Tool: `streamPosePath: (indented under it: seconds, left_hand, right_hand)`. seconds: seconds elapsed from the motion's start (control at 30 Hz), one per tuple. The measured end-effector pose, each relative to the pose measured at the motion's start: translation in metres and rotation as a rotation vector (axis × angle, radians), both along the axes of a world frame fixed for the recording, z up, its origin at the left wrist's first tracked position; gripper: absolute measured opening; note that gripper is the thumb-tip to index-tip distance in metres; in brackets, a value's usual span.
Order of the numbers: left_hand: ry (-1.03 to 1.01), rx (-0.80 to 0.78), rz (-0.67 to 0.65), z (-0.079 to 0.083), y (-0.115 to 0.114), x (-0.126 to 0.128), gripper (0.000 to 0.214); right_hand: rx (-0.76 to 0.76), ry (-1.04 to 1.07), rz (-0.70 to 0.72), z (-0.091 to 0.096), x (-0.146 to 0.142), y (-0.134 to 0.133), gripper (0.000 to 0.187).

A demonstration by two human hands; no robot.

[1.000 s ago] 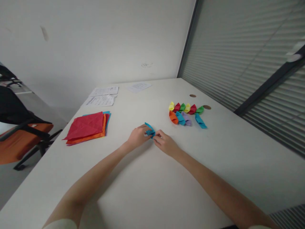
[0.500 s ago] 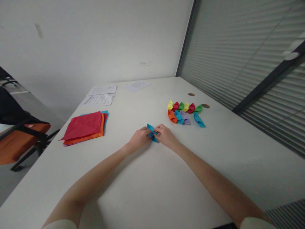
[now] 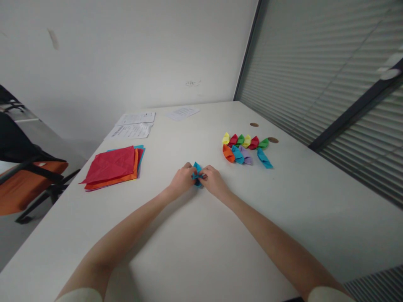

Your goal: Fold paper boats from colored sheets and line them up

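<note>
Both hands pinch a small piece of folded blue paper [image 3: 197,168] above the middle of the white table [image 3: 201,235]. My left hand [image 3: 182,179] grips its left side, fingers closed. From the right, my right hand [image 3: 214,180] holds the other side between thumb and fingers. Part of the paper is hidden behind the fingertips. To the right lie several folded paper pieces in two rows, among them an orange one [image 3: 228,154], a purple one [image 3: 246,155] and a separate blue one [image 3: 264,158].
A stack of coloured paper sheets [image 3: 111,165], red on top, lies at the left. Printed papers [image 3: 132,130] rest near the back wall. Two round brown spots [image 3: 273,140] mark the table's right side. An orange chair [image 3: 33,180] stands beyond the left edge.
The blue paper has turned more upright between my fingers and looks narrower. Both hands have shifted slightly left. The other folded pieces and the sheet stack stay in place.
</note>
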State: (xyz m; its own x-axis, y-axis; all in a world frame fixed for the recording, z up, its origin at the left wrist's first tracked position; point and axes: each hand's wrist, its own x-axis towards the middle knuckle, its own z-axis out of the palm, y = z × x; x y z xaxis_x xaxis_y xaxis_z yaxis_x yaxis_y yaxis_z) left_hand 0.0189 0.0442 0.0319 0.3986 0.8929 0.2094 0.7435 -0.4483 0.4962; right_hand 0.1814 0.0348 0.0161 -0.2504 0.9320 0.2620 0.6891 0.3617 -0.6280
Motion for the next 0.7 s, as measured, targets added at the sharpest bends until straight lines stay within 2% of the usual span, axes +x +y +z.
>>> streamPosePath:
  seconds: [0.1,0.17,0.3,0.4,0.6,0.7]
  left_hand:
    - [0.099,0.033,-0.061,0.0,0.001,-0.001,0.014]
    - [0.144,0.038,-0.096,-0.001,0.001,-0.001,0.015]
    - [0.107,0.017,-0.123,-0.004,0.002,0.0,0.017]
    - [0.086,0.003,-0.135,-0.004,0.003,0.001,0.017]
    - [0.161,0.005,-0.146,0.007,0.003,0.002,0.02]
    - [0.143,0.003,-0.204,0.012,0.005,-0.001,0.021]
  right_hand:
    - [0.023,-0.056,0.011,-0.001,0.0,-0.002,0.01]
    - [0.05,-0.186,0.037,0.002,0.001,-0.004,0.01]
    - [0.157,-0.522,0.096,0.016,0.001,-0.009,0.017]
    - [0.235,-0.657,0.146,0.023,0.001,-0.01,0.025]
    - [0.289,-0.687,0.225,0.021,0.002,-0.005,0.024]
    - [0.299,-0.659,0.24,0.019,0.002,-0.003,0.02]
